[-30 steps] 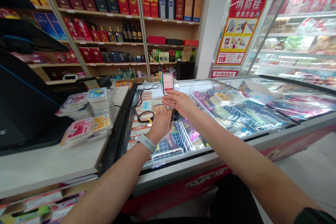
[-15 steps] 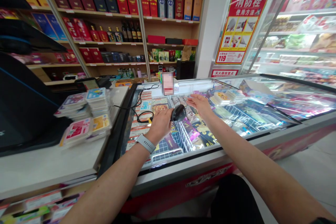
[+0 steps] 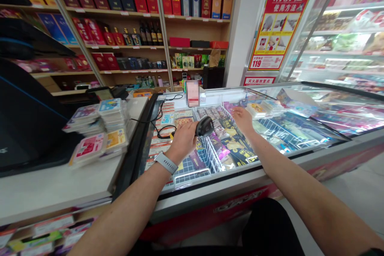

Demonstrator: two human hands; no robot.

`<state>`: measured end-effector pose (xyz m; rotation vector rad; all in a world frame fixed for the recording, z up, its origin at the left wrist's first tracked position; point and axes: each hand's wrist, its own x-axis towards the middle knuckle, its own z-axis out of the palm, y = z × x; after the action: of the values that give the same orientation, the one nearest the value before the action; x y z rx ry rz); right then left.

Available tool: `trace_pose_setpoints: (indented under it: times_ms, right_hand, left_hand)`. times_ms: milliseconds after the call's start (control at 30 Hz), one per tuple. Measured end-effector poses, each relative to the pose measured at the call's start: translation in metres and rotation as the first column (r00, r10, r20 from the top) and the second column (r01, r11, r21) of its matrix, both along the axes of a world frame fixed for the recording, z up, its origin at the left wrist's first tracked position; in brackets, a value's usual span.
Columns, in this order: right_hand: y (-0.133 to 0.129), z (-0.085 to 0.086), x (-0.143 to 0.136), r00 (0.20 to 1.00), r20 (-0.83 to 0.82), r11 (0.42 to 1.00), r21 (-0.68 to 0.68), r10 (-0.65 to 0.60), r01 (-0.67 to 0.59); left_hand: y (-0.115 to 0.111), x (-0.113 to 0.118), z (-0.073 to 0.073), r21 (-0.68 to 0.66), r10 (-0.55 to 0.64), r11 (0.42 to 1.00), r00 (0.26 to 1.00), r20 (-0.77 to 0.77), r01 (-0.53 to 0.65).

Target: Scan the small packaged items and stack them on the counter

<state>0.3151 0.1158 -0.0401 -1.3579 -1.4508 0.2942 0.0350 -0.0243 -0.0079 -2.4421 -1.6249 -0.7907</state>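
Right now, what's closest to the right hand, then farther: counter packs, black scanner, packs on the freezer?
1. Packs on the freezer, just right of the right hand.
2. Black scanner, in the left hand.
3. Counter packs, far left.

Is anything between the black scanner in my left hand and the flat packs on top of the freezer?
Yes, your right hand. It's over the freezer, between the scanner in your left hand and the flat packs. I see nothing between the right hand and those packs.
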Motion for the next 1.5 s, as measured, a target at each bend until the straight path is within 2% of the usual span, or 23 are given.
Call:
trace_pose_setpoints:
  times_ms: [133,467,733,867,967,1067,1167,1300,1500]
  right_hand:
    - [-0.003,-0.004,0.005,1.0,-0.007,0.997,-0.078,-0.011,0.011]
    - [-0.008,0.001,0.016,0.987,0.145,0.997,-0.024,-0.067,0.071]
    - [-0.003,0.006,0.031,0.955,0.228,0.977,0.135,-0.192,0.164]
    - [-0.001,0.007,0.039,0.898,0.341,0.95,0.236,-0.278,0.205]
    - [0.0,0.006,0.047,0.846,0.429,0.94,0.261,-0.317,0.22]
    - [0.0,0.002,0.056,0.791,0.462,0.915,0.239,-0.401,0.324]
    - [0.001,-0.003,0.063,0.769,0.46,0.893,0.154,-0.444,0.424]
    - [0.004,-0.006,0.067,0.779,0.464,0.894,0.067,-0.421,0.442]
    - [0.005,-0.008,0.07,0.779,0.433,0.876,0.054,-0.453,0.479]
  left_hand:
    - [-0.001,0.0,0.001,-0.001,-0.002,1.0,1.0,-0.003,0.002]
    - [-0.001,-0.002,0.002,-0.002,-0.022,1.0,1.0,0.023,0.022]
    - [0.002,-0.003,-0.001,0.007,-0.052,0.999,0.998,0.03,0.051]
    - [0.002,-0.003,0.0,0.011,-0.049,0.999,0.998,0.03,0.049]
    - [0.001,-0.003,0.001,0.009,-0.044,0.999,0.999,0.027,0.044]
    - [0.001,-0.003,0.001,0.007,-0.036,0.999,0.999,0.022,0.036]
    - [0.0,-0.003,0.001,0.008,-0.035,0.999,0.999,0.009,0.035]
    - [0.001,-0.002,0.0,0.018,-0.029,0.999,1.0,0.005,0.029]
    - [0.001,-0.002,0.0,0.015,-0.037,0.999,0.999,0.009,0.037]
